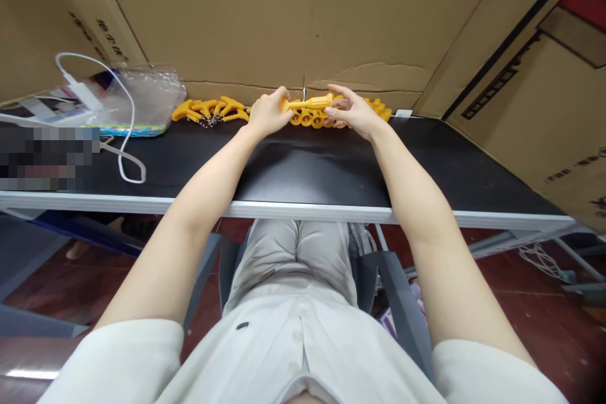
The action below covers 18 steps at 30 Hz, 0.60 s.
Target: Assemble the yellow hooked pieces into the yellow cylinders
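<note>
My left hand point(269, 115) is closed around the thin left end of a yellow plastic piece point(318, 102). That piece looks like a small tool, with a narrow shaft and a wider ribbed end pointing right. At the ribbed end is my right hand point(355, 112), its fingers spread apart; whether a fingertip touches the piece I cannot tell. Behind and below lies a row of yellow pieces with round ends point(307, 120), partly hidden by both hands. Further left, a pile of curved yellow pieces point(208, 108) with small metal chains rests against the cardboard.
Cardboard walls point(246, 19) enclose the back and sides of the black table point(312, 170). On the left are a clear plastic bag point(146, 98), a white cable point(133, 126) and a blurred-out patch point(42, 158). The table's metal front edge point(307, 209) runs above my lap.
</note>
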Tool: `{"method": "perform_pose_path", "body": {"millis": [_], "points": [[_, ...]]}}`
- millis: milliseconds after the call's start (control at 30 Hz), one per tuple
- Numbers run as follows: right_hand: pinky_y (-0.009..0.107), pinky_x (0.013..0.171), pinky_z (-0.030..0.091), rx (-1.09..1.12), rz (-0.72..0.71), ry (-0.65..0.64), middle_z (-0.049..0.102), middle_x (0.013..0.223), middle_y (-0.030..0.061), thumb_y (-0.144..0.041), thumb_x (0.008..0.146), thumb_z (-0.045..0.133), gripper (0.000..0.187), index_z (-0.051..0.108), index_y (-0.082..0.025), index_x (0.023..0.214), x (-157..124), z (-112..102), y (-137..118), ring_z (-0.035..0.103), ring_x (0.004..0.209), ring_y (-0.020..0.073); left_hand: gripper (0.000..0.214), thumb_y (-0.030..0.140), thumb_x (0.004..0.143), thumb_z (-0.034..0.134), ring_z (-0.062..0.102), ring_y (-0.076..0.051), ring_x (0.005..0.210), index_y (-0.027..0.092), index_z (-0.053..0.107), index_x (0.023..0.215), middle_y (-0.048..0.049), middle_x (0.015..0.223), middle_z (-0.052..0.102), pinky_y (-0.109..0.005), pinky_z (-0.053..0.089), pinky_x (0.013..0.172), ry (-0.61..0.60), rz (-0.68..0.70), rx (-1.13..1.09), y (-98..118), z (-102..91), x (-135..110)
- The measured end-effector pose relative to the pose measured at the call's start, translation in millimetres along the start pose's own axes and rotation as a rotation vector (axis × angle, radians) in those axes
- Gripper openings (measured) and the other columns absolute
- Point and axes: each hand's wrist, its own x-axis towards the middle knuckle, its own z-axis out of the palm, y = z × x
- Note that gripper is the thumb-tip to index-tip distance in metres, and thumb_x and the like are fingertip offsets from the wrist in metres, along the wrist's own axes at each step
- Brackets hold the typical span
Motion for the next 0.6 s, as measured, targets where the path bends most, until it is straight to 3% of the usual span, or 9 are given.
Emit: {"method": "perform_pose_path", "body": {"millis": [167,367,600], "points": [[0.035,0.080,0.067,-0.036,-0.029,0.018,0.078,0.119,0.0067,-0.061,0.079,0.099,0.075,0.070,-0.028,0.140,1,1,2,0.081,0.094,0.0238,0.046,0.032,0.089,0.065,0.075,-0.036,0.107,0.027,0.073,0.135,-0.0082,0.097,0.078,-0.044,0.057,0.101,0.003,0.004,-0.014,0,-1.4,0],[0.036,0.079,0.065,0.023,0.028,0.094,0.077,0.108,0.0056,-0.053,0.075,0.102,0.067,0.074,-0.025,0.128,-9,12,-17,0.077,0.087,0.0222,0.047,0.040,0.092,0.068,0.075,-0.037,0.108,0.027,0.072,0.136,-0.0096,0.103,0.081,-0.043,0.057,0.100,0.015,0.022,0.028,0,-2.3,-2],[0.037,0.080,0.067,0.047,0.018,0.091,0.077,0.100,0.0053,-0.068,0.068,0.104,0.077,0.073,-0.025,0.124,-11,11,-19,0.076,0.083,0.0215,0.048,0.041,0.094,0.068,0.076,-0.038,0.112,0.026,0.071,0.139,-0.0106,0.104,0.080,-0.043,0.056,0.101,0.003,0.019,0.054,3,-6.6,-3]]}}
